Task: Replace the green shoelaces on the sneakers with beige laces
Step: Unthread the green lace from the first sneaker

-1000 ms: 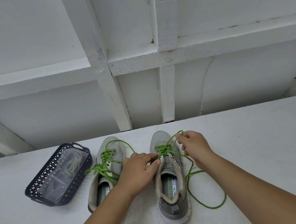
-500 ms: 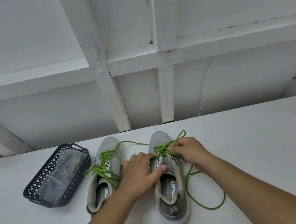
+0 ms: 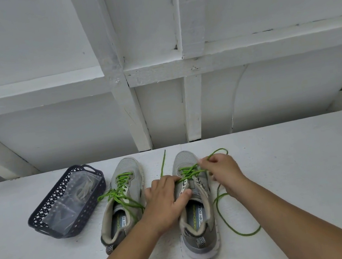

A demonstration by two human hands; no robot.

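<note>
Two grey sneakers stand side by side on the white table, toes away from me. The left sneaker [image 3: 126, 180] keeps its green lace fully threaded. On the right sneaker [image 3: 197, 214], the green lace [image 3: 222, 210] is loosened, with a long loop trailing on the table to the right and a free end pointing up between the shoes. My left hand [image 3: 164, 196] grips the right sneaker's upper at the tongue. My right hand [image 3: 220, 170] pinches the green lace near the top eyelets. Beige laces [image 3: 83, 188] lie in a clear bag inside the basket.
A dark perforated plastic basket [image 3: 44, 207] sits at the left of the shoes. A white panelled wall with wooden battens rises right behind the table's back edge. Bare white table surface [image 3: 304, 165] stretches to the right.
My right hand has drawn the green lace out to the right, freeing an end that now sticks up between the shoes. My left hand stays on the right sneaker.
</note>
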